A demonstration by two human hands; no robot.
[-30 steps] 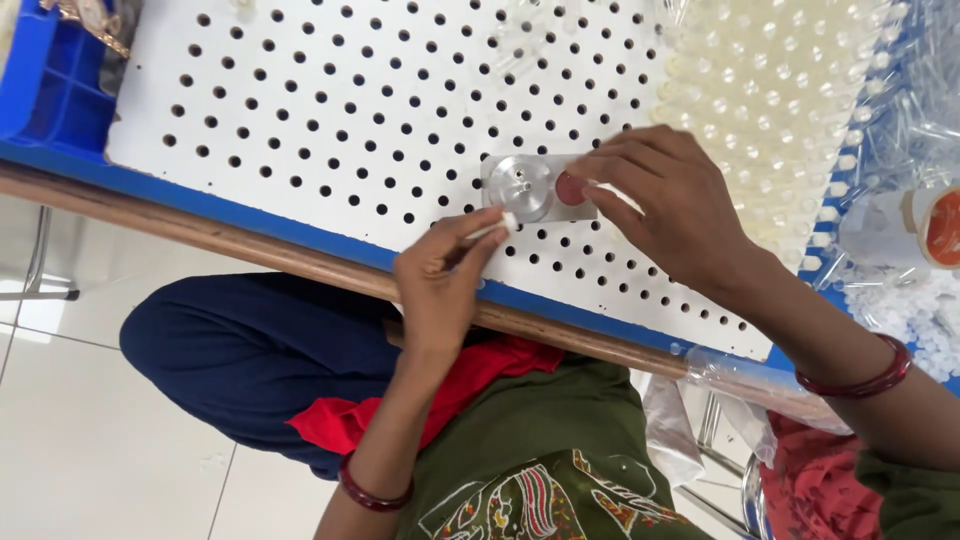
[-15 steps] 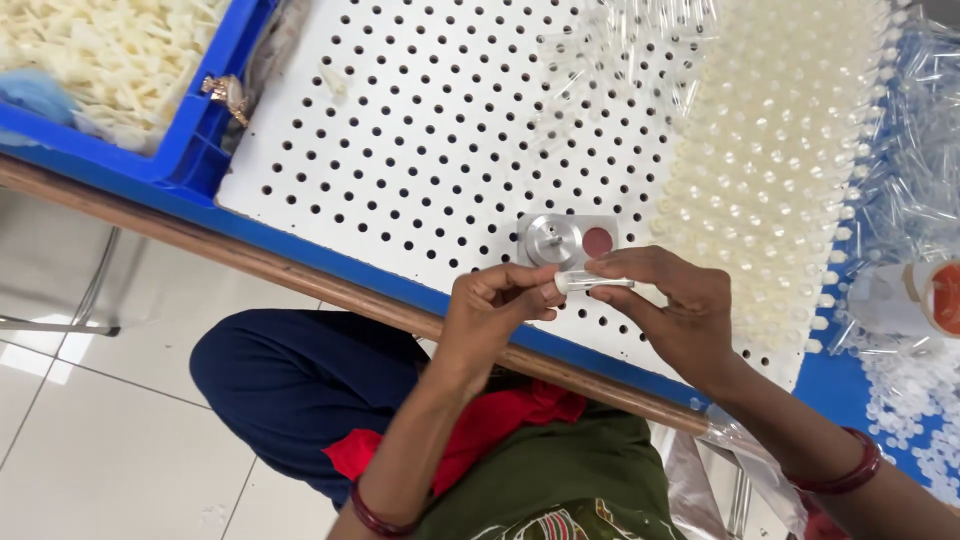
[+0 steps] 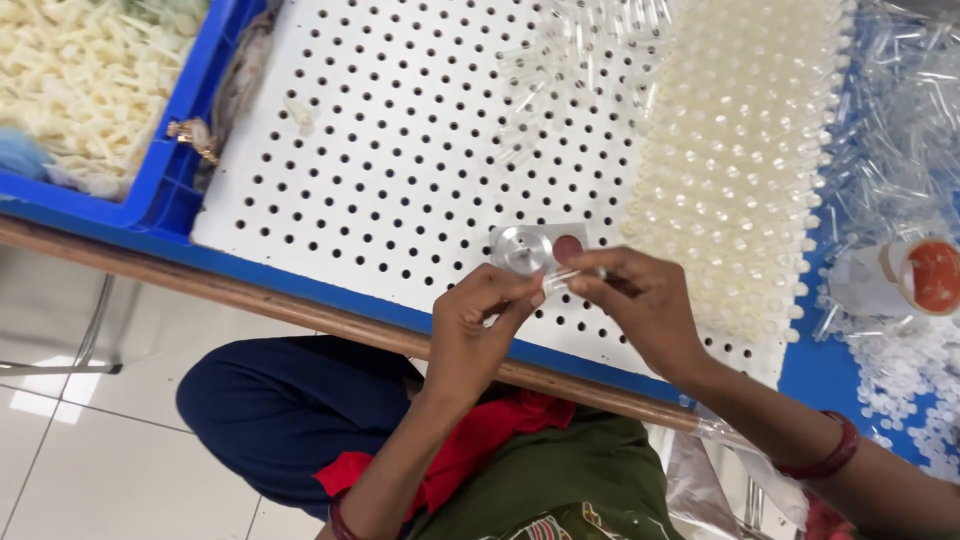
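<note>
Nearest the camera, at 6 o'clock, the person's lap shows: a dark green garment (image 3: 560,480), red cloth (image 3: 480,445) and a dark blue trouser leg (image 3: 290,410) over a pale tiled floor (image 3: 90,470).

Above the lap, the left hand (image 3: 475,335) rises from 6 o'clock with fingers pinched together at the tips, meeting the right hand (image 3: 640,300), which enters from 4 o'clock and wears a dark red bangle (image 3: 825,460) at the wrist. Between the pinched fingertips of both hands lies a small clear tube (image 3: 572,277), held level; the right hand grips it, and the left thumb and forefinger close on its near end.

Just beyond the fingertips, at centre frame, a round silver metal disc (image 3: 522,250) on a clear block rests on the white perforated board (image 3: 400,160).

The board sits on a blue surface (image 3: 830,370) edged by a wooden rail (image 3: 250,300).

At 2 o'clock, rows of pale capped tubes (image 3: 740,170) stand packed in the board's holes. At 3 o'clock lie loose clear tubes (image 3: 900,150), small white caps (image 3: 900,380) and a red-lidded container (image 3: 930,275).

At 12 o'clock, a few clear tubes (image 3: 560,70) lie on the board. At 10 o'clock, a blue bin (image 3: 175,160) holds cream plastic parts (image 3: 80,80).
</note>
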